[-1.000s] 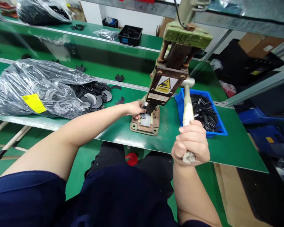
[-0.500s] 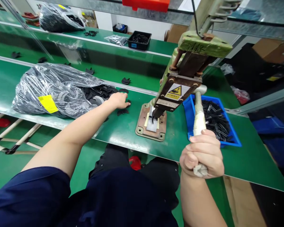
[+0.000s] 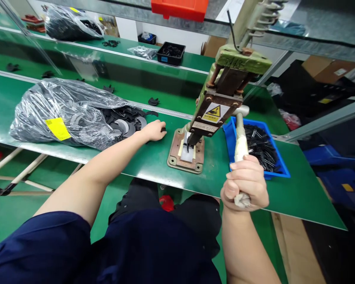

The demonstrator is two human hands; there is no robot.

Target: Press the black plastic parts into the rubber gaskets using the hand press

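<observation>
At the hand press, parts to either side

Our right hand (image 3: 245,182) grips the press lever (image 3: 239,136); our left hand (image 3: 154,130) curls over a dark piece beside the spilled parts (image 3: 124,120). The blue bin (image 3: 229,134) sits behind the lever.

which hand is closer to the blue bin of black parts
Right. The right hand grips the press lever just in front of the blue bin; the left hand rests on black pieces beyond the press base.

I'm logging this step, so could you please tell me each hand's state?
Left hand: curled over a black part on the table.
Right hand: closed around the press lever.
</observation>
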